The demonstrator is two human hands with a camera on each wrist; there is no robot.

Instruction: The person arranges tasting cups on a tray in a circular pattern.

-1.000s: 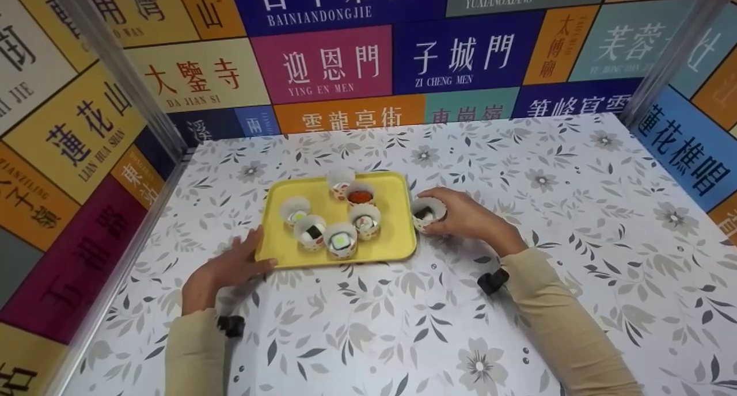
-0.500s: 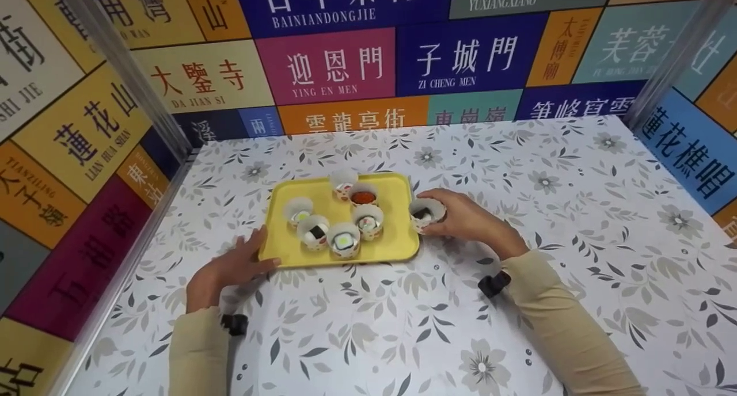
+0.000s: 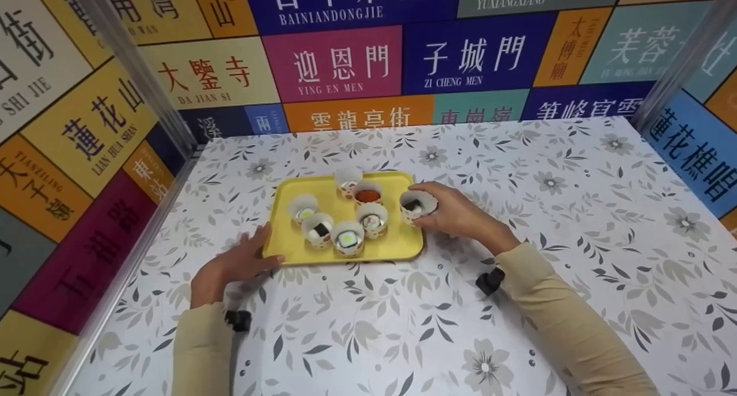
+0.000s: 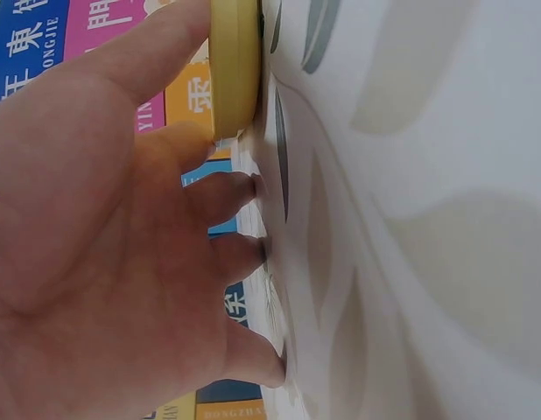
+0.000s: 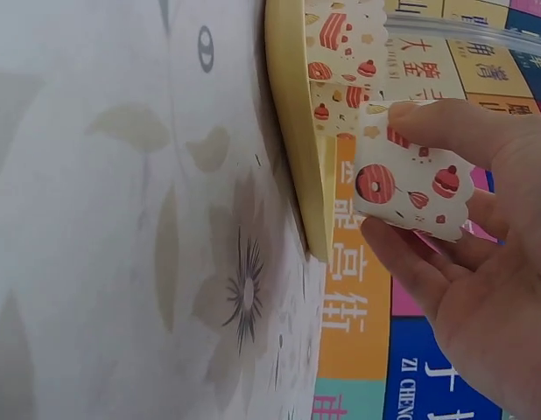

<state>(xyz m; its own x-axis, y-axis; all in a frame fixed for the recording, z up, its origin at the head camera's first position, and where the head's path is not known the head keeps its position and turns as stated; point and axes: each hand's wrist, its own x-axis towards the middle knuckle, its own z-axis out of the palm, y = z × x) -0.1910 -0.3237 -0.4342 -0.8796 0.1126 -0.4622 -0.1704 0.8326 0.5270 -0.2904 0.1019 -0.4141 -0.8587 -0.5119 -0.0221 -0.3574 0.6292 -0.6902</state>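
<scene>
My right hand [image 3: 455, 212] pinches a paper baking cup [image 5: 411, 175] between thumb and fingers, over the right side of the yellow tray [image 3: 397, 249]. Inside that cup sits a white piece with a black band, like sushi. In the right wrist view a gap shows between the cup and the tray's rim. My left hand [image 3: 244, 261] rests at the tray's front left corner, thumb at the front edge and fingers spread along the left side. The left wrist view has its fingertips [image 4: 253, 249] down on the tablecloth, close to the tray's end.
Several more printed paper cups stand on the tray, including a cup of red-orange filling [image 3: 368, 196] and a cup with a green-centred roll [image 3: 348, 239]. A floral cloth [image 3: 357, 338] covers the table. Colourful lettered panels [image 3: 339, 62] wall the back and sides.
My right hand has moved left with its cup, from beside the tray's right edge to above that side. The left hand stays at the tray's corner.
</scene>
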